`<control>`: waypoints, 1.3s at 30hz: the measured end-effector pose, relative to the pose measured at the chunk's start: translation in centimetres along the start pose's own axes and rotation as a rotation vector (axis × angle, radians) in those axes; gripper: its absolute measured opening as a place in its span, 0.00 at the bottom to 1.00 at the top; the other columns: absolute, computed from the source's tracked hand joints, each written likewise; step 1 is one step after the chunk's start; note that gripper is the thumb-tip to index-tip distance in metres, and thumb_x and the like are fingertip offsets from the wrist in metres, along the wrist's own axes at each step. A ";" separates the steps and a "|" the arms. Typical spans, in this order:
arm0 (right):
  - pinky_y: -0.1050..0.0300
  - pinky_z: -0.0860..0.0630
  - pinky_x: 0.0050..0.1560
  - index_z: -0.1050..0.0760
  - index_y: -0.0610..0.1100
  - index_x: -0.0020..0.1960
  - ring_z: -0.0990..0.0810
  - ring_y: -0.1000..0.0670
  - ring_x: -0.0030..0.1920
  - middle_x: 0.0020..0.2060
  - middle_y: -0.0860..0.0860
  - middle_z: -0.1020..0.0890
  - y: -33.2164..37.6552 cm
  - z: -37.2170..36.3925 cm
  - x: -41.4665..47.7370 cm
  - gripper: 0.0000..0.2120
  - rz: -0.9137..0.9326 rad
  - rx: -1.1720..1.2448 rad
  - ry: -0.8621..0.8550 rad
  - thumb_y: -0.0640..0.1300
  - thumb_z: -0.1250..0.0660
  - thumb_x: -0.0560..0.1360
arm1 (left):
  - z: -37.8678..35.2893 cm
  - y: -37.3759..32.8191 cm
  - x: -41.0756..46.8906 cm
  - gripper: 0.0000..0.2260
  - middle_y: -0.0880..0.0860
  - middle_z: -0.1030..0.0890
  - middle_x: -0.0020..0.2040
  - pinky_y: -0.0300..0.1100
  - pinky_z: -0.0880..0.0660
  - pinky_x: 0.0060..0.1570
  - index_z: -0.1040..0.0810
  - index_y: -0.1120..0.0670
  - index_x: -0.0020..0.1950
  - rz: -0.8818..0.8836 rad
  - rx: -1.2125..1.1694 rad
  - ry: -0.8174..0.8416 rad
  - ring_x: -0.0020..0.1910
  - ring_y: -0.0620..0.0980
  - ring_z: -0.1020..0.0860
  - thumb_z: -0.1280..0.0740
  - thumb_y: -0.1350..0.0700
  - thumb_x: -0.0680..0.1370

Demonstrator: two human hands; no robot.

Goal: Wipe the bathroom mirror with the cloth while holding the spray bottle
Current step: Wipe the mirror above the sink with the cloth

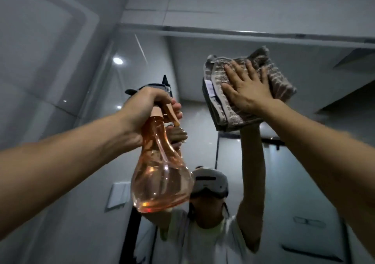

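Note:
My left hand (146, 111) is raised and grips the neck of a clear orange spray bottle (160, 174), fingers curled around its trigger; liquid fills its round base. My right hand (247, 89) lies flat, fingers spread, pressing a folded grey-brown striped cloth (223, 105) against the upper part of the bathroom mirror (294, 162). The cloth has a small white label on its left edge. The mirror shows my reflection with both arms lifted and a white headset on.
A glossy grey tiled wall (50, 70) stands at the left, meeting the mirror's left edge. A white wall switch (118, 194) sits low beside the bottle. The mirror's top frame (223, 32) runs just above the cloth. Ceiling lights glint in the tiles.

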State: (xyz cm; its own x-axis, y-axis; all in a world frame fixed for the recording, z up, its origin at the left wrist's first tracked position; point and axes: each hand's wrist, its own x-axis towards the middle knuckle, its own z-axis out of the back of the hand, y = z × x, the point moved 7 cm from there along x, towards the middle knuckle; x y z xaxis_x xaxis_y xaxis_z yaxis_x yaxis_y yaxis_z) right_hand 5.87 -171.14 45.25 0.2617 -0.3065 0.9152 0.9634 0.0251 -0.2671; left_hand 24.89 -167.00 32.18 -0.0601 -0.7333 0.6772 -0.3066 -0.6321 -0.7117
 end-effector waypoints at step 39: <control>0.41 0.58 0.74 0.52 0.52 0.76 0.56 0.49 0.76 0.77 0.54 0.50 -13.4 -2.7 -20.7 0.29 -0.210 -0.028 0.029 0.58 0.61 0.76 | -4.4 9.9 -6.9 0.06 0.52 0.20 0.42 0.28 0.28 0.23 0.25 0.54 0.43 0.110 0.148 -0.173 0.27 0.36 0.20 0.40 0.63 0.75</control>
State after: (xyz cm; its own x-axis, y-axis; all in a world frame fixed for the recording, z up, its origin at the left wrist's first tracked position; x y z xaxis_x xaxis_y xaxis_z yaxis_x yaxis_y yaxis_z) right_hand -12.61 -167.72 29.04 0.0534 -0.3296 0.9426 0.9945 -0.0681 -0.0801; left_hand 18.03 -167.09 21.24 0.0819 -0.8234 0.5615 -0.1638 -0.5668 -0.8074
